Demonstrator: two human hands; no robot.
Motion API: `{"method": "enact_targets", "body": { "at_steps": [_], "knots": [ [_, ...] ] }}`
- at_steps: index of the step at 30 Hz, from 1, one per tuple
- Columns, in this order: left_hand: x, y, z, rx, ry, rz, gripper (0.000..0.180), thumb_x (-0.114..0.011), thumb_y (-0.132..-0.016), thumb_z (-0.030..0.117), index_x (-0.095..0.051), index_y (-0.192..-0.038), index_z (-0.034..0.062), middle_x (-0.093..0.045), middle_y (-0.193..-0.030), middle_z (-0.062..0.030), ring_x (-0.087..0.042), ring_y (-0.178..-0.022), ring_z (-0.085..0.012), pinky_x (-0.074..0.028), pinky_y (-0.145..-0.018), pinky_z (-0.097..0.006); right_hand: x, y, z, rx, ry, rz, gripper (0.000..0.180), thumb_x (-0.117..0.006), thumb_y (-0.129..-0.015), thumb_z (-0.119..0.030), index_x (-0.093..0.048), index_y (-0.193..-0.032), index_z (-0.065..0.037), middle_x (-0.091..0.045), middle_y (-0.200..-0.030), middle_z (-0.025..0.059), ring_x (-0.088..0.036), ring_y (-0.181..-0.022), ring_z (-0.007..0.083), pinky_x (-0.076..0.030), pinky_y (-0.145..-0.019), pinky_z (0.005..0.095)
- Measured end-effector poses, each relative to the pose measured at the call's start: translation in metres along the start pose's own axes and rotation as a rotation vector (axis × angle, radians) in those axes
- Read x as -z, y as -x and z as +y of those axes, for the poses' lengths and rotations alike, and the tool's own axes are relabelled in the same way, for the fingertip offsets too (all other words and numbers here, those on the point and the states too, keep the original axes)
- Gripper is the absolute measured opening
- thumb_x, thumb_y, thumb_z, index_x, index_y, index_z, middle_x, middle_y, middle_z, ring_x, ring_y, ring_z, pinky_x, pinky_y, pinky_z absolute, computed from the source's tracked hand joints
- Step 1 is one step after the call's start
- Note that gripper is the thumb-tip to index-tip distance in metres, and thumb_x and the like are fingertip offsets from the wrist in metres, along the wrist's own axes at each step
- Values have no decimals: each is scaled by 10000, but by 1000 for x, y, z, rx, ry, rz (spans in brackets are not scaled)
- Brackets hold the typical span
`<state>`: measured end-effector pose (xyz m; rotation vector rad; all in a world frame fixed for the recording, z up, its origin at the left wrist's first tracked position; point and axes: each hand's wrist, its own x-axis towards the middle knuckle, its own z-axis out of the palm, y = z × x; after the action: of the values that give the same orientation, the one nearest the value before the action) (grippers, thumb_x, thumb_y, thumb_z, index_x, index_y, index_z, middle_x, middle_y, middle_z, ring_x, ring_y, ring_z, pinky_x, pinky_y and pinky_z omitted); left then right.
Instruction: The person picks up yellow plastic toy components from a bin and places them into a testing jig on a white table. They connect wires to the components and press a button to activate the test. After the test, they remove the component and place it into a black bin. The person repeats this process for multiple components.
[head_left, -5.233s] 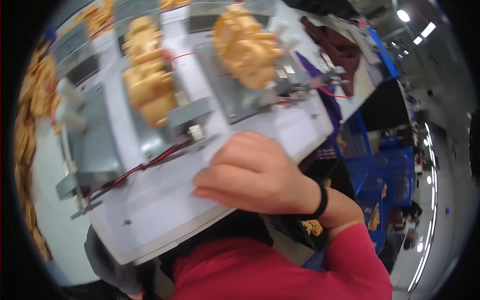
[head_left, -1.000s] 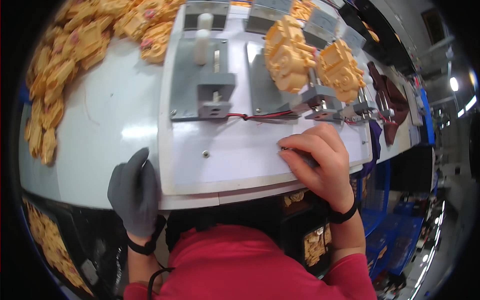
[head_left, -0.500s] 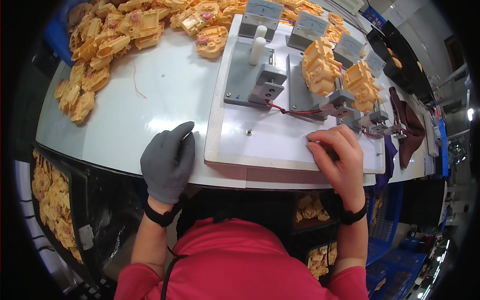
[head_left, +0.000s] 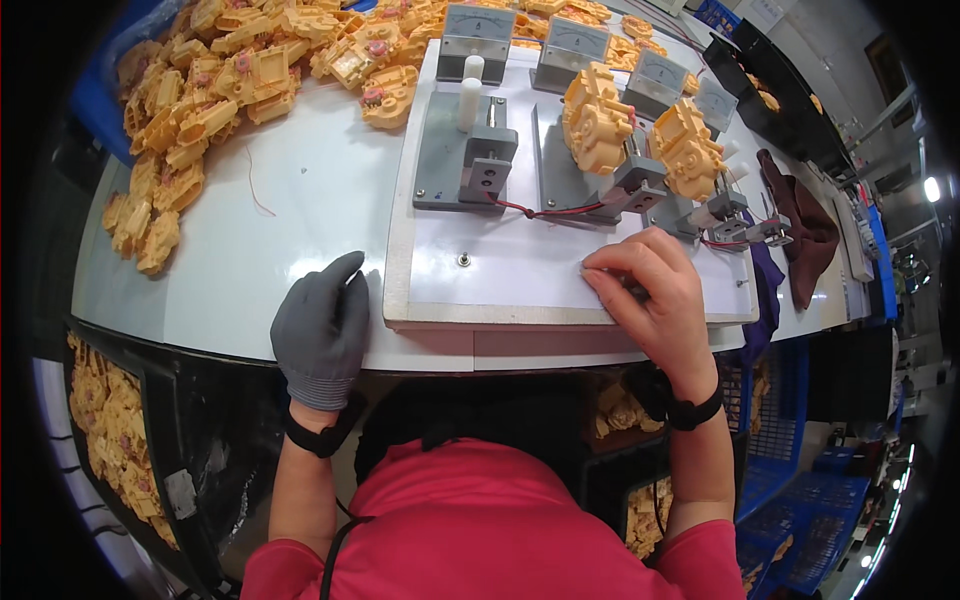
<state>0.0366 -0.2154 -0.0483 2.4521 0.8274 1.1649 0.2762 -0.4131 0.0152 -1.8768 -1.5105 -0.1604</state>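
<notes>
My right hand point(head_left: 655, 290), bare, is over a white board point(head_left: 520, 295) with thumb and forefinger pinched together. Whatever sits at the fingertips is too small or hidden to make out. On the same board, to its left, stands a small metal toggle switch point(head_left: 464, 260). My left hand point(head_left: 322, 325), in a grey glove, rests on the table beside the board's left edge. Its fingers are curled, and nothing shows in them. Beyond my right hand, two yellow plastic housings point(head_left: 597, 120) point(head_left: 686, 150) sit on grey fixtures. The nearer left fixture point(head_left: 435, 160) holds no housing.
Panel meters point(head_left: 478, 38) line the board's back. Red and black wires point(head_left: 530, 212) run between fixtures. Yellow housings point(head_left: 190, 110) are heaped at the far left. Dark cloth point(head_left: 805, 235) lies right of the board, and a black crate point(head_left: 120, 420) of housings stands below the table at left.
The whole view has shifted slightly, so the board and fixtures appear farther left. Both hands keep about the same places relative to the board.
</notes>
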Motion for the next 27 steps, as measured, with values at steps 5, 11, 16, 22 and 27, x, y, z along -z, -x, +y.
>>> {"method": "enact_targets", "body": {
  "at_steps": [5,11,16,22,27],
  "knots": [
    [0,1,-1,-5,-7,5,223,-676,-859,28,-706,-1074,83,-512,-659,-56,-512,-589,-196,-423,-560,-337,-2,-1,0,16,-12,6,109,-771,-782,-69,-683,-846,-73,-611,-772,38,-585,-720,232,-454,-664,359],
    [0,1,0,8,-14,-10,222,-677,-860,26,-704,-1072,82,-524,-667,-56,-516,-593,-196,-428,-564,-339,0,-1,-1,63,26,11,116,-775,-774,-63,-683,-844,-72,-617,-774,42,-587,-716,233,-460,-653,352],
    [-1,2,-2,4,0,-6,223,-674,-863,25,-702,-1076,81,-543,-681,-59,-525,-601,-196,-436,-571,-338,-1,0,-1,49,13,19,123,-778,-768,-53,-685,-847,-71,-623,-777,41,-585,-708,231,-461,-644,350],
    [-1,2,-1,10,2,-6,227,-672,-866,24,-702,-1084,81,-540,-681,-56,-522,-598,-187,-431,-567,-330,-2,0,-1,37,7,21,135,-781,-765,-47,-685,-857,-70,-634,-784,40,-584,-706,227,-457,-643,346],
    [3,2,-1,54,-9,-80,207,-648,-901,26,-688,-1103,47,-609,-762,-73,-565,-659,-168,-464,-630,-300,-2,1,-1,41,12,24,139,-783,-766,-49,-686,-863,-69,-634,-782,40,-581,-704,223,-452,-642,342]
  ]
}}
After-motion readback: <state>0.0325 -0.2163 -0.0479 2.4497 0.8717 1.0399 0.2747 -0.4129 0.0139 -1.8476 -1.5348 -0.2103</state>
